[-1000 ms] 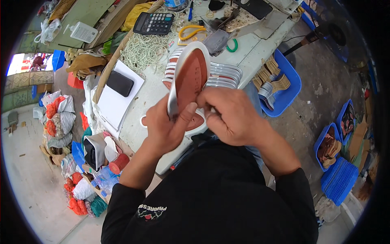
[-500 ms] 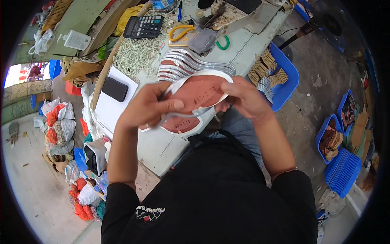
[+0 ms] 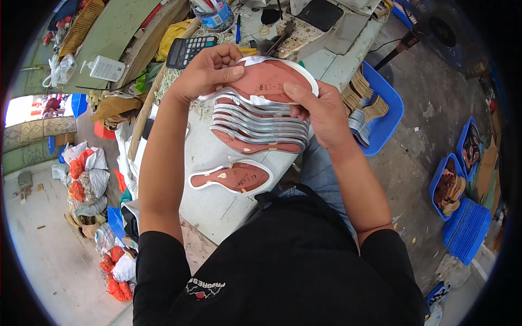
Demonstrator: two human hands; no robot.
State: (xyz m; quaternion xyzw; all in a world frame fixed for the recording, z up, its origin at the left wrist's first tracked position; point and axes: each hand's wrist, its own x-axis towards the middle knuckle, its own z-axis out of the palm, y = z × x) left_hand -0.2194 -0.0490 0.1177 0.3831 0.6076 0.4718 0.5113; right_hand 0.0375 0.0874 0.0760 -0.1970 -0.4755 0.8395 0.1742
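Note:
A reddish-brown shoe insole [image 3: 261,81] with a white rim is held up between my two hands. My left hand [image 3: 215,73] pinches its left end, thumb on top. At its right end my right hand [image 3: 322,108] grips with the thumb over the face and the fingers beneath. Just below it, a row of overlapping insoles [image 3: 255,124] with silvery-white rims lies on the table, its far part hidden by the held one. Nearer to me rests a single white-rimmed insole [image 3: 247,178], flat, with small tan patches on it.
A calculator [image 3: 187,50] and white cord [image 3: 201,106] lie beyond my left hand. A pen [image 3: 238,28] and a pen tub [image 3: 215,16] stand farther back. Right of the table, a blue basket [image 3: 392,117] holds tan and grey pieces; a fan [image 3: 437,38] is behind it.
Both hands have carried the insole away from me, from above the single insole to the far side of the row. The row's near side and the single insole now show fully.

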